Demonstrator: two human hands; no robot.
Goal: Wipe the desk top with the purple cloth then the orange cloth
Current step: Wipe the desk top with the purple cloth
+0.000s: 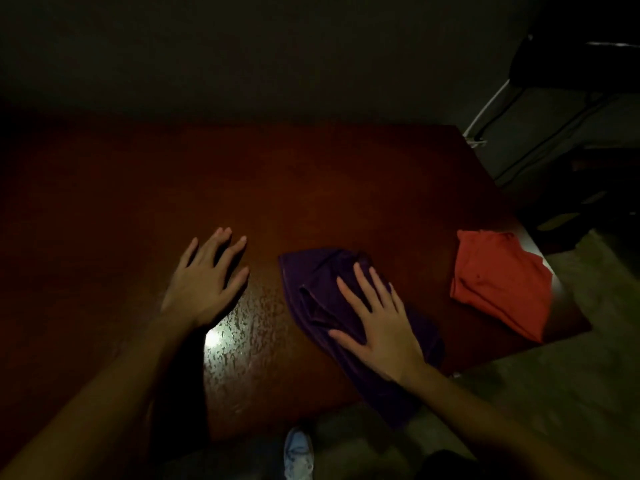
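Step in hand looks like the purple wipe: right hand (377, 327) lies flat, fingers straight & spread, pressing on the purple cloth (322, 306), not gripping it. Cloth is bunched, its near end hanging over the desk's front edge. To do it well, I'd judge: keep palm weight even, bring the trailing end under the hand so it doesn't drag or slip off, overlap passes out to the corners. Left hand (204, 282) also flat & open w/ nothing in it, resting on the desk top (311, 188) left of the purple cloth, prob. bracing. Orange cloth (498, 282) sits folded right of the purple cloth, well apart, at the desk's right edge, untouched. Desk is dark reddish, glossy, glare patch left of the purple cloth. Room very dim; cables (491, 105) beyond, a shoe (298, 452) below.
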